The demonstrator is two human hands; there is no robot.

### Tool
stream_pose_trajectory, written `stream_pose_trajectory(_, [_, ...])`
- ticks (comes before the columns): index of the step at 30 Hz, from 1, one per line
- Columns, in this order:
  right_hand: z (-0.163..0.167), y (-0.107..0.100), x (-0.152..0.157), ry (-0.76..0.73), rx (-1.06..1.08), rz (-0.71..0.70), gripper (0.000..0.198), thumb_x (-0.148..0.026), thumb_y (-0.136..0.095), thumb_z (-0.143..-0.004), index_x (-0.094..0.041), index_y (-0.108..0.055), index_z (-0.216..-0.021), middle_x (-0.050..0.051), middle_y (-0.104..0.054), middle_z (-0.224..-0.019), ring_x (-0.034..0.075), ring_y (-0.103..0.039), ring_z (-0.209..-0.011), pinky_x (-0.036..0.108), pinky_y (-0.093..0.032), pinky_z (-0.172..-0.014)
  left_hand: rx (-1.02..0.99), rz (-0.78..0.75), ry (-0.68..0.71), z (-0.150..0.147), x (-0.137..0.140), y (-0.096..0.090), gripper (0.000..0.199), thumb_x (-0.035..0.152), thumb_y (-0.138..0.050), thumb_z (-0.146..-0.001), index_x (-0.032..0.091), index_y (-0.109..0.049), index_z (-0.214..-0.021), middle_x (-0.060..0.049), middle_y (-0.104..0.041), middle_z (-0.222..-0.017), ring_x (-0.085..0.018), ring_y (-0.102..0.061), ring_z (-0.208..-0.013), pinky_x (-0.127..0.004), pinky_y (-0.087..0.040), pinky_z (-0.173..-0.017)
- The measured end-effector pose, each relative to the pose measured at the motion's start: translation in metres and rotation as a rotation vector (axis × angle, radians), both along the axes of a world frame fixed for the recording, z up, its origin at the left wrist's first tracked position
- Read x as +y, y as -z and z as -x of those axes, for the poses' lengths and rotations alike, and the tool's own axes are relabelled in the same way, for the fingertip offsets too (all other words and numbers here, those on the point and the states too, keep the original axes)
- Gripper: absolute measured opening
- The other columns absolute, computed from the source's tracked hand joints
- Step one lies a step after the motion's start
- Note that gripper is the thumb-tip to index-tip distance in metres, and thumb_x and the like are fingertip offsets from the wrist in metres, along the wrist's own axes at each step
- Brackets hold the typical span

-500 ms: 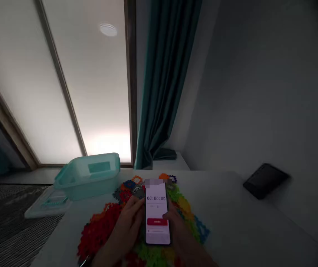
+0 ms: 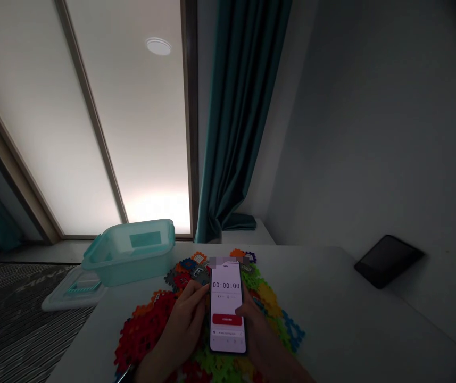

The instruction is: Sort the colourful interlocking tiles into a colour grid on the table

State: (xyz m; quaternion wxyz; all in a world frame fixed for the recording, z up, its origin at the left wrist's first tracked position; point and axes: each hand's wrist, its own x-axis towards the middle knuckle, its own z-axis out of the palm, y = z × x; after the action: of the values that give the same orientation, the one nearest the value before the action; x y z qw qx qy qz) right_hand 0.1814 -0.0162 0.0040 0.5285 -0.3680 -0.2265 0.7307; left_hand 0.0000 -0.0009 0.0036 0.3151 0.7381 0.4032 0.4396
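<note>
One phone [image 2: 228,306] stands out bright in the lower middle of the frame, its timer at 00:00:00 above a red button. The right hand [image 2: 255,322] is closed around its right edge, thumb bent over the screen beside that button. The left hand [image 2: 185,316] is half curled, fingertips at the opposite edge; I cannot tell whether they grip it. Little has changed in the last half second: the whole view has slid slightly to the right, the screen's lettering has sharpened, and the timer reads the same zeros, so I judge that no count is running. Toothed plastic gears [image 2: 148,319], red, green, yellow and blue, spread around and below the hands on the white table [image 2: 323,298]. Left of centre sits a teal tub [image 2: 135,274], its lid [image 2: 70,292] just beside it. A black slab [image 2: 389,260] shows at lower right, a green curtain [image 2: 243,106] at upper middle.
</note>
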Motion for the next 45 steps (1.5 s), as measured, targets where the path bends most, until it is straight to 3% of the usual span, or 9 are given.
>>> stream_pose_trajectory(8, [-0.001,0.005,0.002,0.002,0.016,-0.01,0.102,-0.02,-0.071,-0.065,-0.031,-0.03,-0.158,0.008,-0.074,-0.117,0.028,-0.072,-0.092,0.042,-0.055,-0.083,0.019,-0.017,-0.004,0.0,0.0,-0.001,0.036,0.019,-0.041,-0.101,0.02,-0.071,-0.12,-0.009,-0.06,-0.099,-0.023,-0.061,-0.091,-0.034,-0.053,-0.08])
stream_pose_trajectory(12, [-0.002,0.007,0.002,0.008,0.015,0.037,0.092,-0.029,-0.077,-0.071,-0.03,-0.037,-0.154,0.007,-0.077,-0.109,0.028,-0.073,-0.09,0.041,-0.055,-0.08,0.022,-0.02,-0.001,0.0,0.0,-0.002,0.035,0.02,-0.041,-0.101,0.019,-0.071,-0.119,-0.009,-0.06,-0.099,-0.024,-0.062,-0.09,-0.034,-0.054,-0.078])
stream_pose_trajectory(17, [0.003,0.004,0.002,-0.001,0.096,0.105,0.062,-0.055,-0.078,-0.076,-0.02,-0.068,-0.125,0.007,-0.079,-0.094,0.028,-0.074,-0.085,0.039,-0.056,-0.078,0.07,-0.035,-0.026,0.0,-0.002,0.0,0.036,0.021,-0.039,-0.102,0.02,-0.068,-0.124,-0.009,-0.059,-0.099,-0.024,-0.061,-0.09,-0.036,-0.053,-0.08])
stream_pose_trajectory(24, [0.006,0.007,0.002,-0.001,0.135,0.131,0.053,-0.06,-0.081,-0.074,-0.017,-0.076,-0.104,0.005,-0.078,-0.082,0.024,-0.074,-0.078,0.034,-0.056,-0.075,0.154,-0.042,-0.032,-0.005,-0.007,-0.004,0.035,0.021,-0.039,-0.101,0.019,-0.067,-0.122,-0.01,-0.059,-0.1,-0.025,-0.06,-0.091,-0.038,-0.052,-0.082])
stream_pose_trajectory(32, [0.015,-0.005,-0.003,-0.086,0.198,0.086,0.075,-0.068,-0.084,-0.066,-0.024,-0.07,-0.125,0.009,-0.077,-0.114,0.034,-0.068,-0.112,0.047,-0.052,-0.094,0.045,0.122,-0.015,-0.002,-0.005,-0.016,0.036,0.035,-0.044,-0.104,0.023,-0.065,-0.131,-0.009,-0.065,-0.111,-0.026,-0.062,-0.103,-0.039,-0.052,-0.094])
stream_pose_trajectory(35, [0.019,-0.008,-0.002,-0.011,0.205,0.036,0.072,-0.064,-0.087,-0.066,-0.024,-0.07,-0.123,0.009,-0.078,-0.11,0.035,-0.067,-0.113,0.047,-0.052,-0.094,-0.024,0.163,-0.039,0.0,-0.003,-0.013,0.038,0.037,-0.051,-0.102,0.023,-0.06,-0.136,-0.011,-0.065,-0.122,-0.028,-0.062,-0.111,-0.041,-0.051,-0.096])
stream_pose_trajectory(39, [0.02,-0.011,-0.002,0.08,0.193,0.02,0.082,-0.055,-0.093,-0.061,-0.028,-0.064,-0.133,0.007,-0.078,-0.11,0.034,-0.068,-0.111,0.045,-0.054,-0.091,-0.163,0.314,0.074,0.001,0.003,-0.006,0.034,0.042,-0.052,-0.103,0.02,-0.058,-0.128,-0.012,-0.068,-0.124,-0.027,-0.065,-0.111,-0.04,-0.053,-0.094])
stream_pose_trajectory(42, [0.021,-0.014,-0.003,0.079,0.184,0.027,0.096,-0.049,-0.095,-0.058,-0.032,-0.055,-0.144,0.006,-0.077,-0.116,0.034,-0.069,-0.111,0.045,-0.054,-0.091,-0.294,0.419,0.147,0.003,0.006,-0.001,0.036,0.049,-0.053,-0.102,0.02,-0.058,-0.123,-0.01,-0.07,-0.121,-0.027,-0.068,-0.108,-0.04,-0.056,-0.091])
stream_pose_trajectory(45, [0.026,-0.017,-0.004,0.05,0.169,-0.005,0.09,-0.049,-0.094,-0.062,-0.031,-0.057,-0.142,0.006,-0.077,-0.117,0.032,-0.067,-0.114,0.044,-0.052,-0.094,-0.381,0.482,0.122,0.005,0.003,0.0,0.046,0.053,-0.058,-0.098,0.021,-0.057,-0.131,-0.011,-0.067,-0.131,-0.028,-0.064,-0.118,-0.041,-0.055,-0.097])
